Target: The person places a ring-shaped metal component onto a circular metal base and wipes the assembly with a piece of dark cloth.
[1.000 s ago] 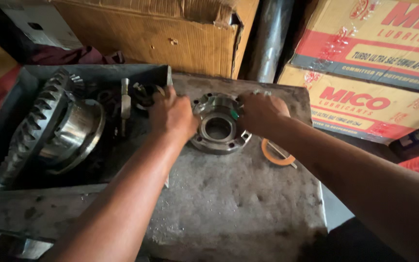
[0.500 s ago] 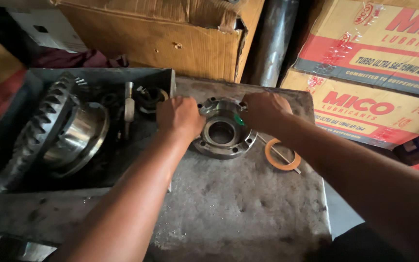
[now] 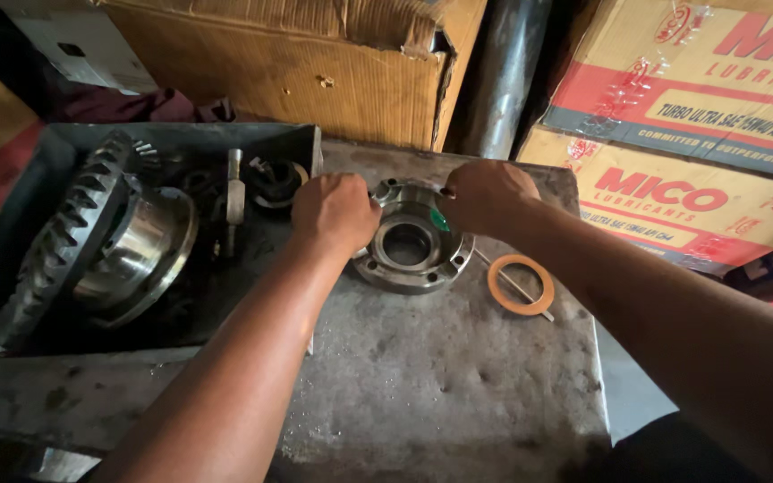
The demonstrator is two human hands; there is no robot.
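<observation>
Both hands stayed on the flange (image 3: 411, 243) through the last second. My left hand (image 3: 335, 212) was curled over its left rim, my right hand (image 3: 485, 194) closed over the upper right rim; both gripped it, fingers tucked out of sight. The flange sat flat on the steel bench (image 3: 458, 394), just right of the tray (image 3: 11, 241), bore facing up. Compared with a second ago it lay in much the same spot; the hands had shifted only slightly, perhaps turning or seating it, I could not tell which. The orange ring (image 3: 521, 284) rested on a thin rod (image 3: 505, 279) close by on the right, untouched. The ring gear (image 3: 91, 237) remained in the tray.
</observation>
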